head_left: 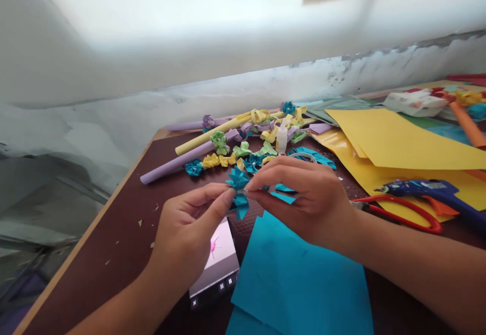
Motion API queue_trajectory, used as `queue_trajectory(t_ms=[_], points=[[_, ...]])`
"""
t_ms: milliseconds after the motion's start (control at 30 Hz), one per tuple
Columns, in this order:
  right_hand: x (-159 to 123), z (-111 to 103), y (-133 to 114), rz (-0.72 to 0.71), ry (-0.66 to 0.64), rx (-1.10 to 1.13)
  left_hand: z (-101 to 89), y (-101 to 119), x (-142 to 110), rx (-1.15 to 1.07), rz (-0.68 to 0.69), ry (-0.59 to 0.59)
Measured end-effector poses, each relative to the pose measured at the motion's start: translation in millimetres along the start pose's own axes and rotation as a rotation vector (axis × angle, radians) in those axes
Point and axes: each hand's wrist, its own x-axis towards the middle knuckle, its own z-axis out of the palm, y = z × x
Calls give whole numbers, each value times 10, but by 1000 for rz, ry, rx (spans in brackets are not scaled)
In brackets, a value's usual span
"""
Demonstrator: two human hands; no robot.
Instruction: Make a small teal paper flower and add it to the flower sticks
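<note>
Between my hands is a small blue folded-paper flower (238, 179) with pointed petals. My left hand (192, 223) pinches its left side between thumb and forefinger. The fingertips of my right hand (304, 201) are closed at its right edge, near a small whitish spot at the middle; the fingers partly hide what they grip. Below my right hand lie sheets of blue paper (299, 279). A phone (218, 259), its screen showing a pink shape and a pause sign, lies partly under my left hand.
Behind my hands are rolled paper tubes (178, 166), crumpled paper flowers (219, 141) and a small glue bottle (281, 138). Yellow sheets (410, 142), red-handled scissors (410, 213) and a blue glue gun (429, 188) lie at right. The table's wooden edge (91, 231) runs along the left.
</note>
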Motion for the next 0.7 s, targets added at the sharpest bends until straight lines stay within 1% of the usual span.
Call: queue_trajectory(t_ms=[67, 133, 233, 367, 600, 700], points=[[-11, -6, 31, -139, 11, -61, 11, 25, -14, -22, -12, -27], [-8, -3, 57, -201, 14, -87, 23, 54, -39, -20, 3, -54], [6, 5, 67, -210, 12, -107, 31, 85, -75, 14, 41, -86], [12, 4, 43, -244, 8, -106, 29, 112, -101, 87, 85, -97], [8, 6, -8, -204, -52, -165, 48, 187, -125, 293, 238, -60], [18, 7, -6, -237, -96, -210, 47, 196, -133, 299, 245, -59]])
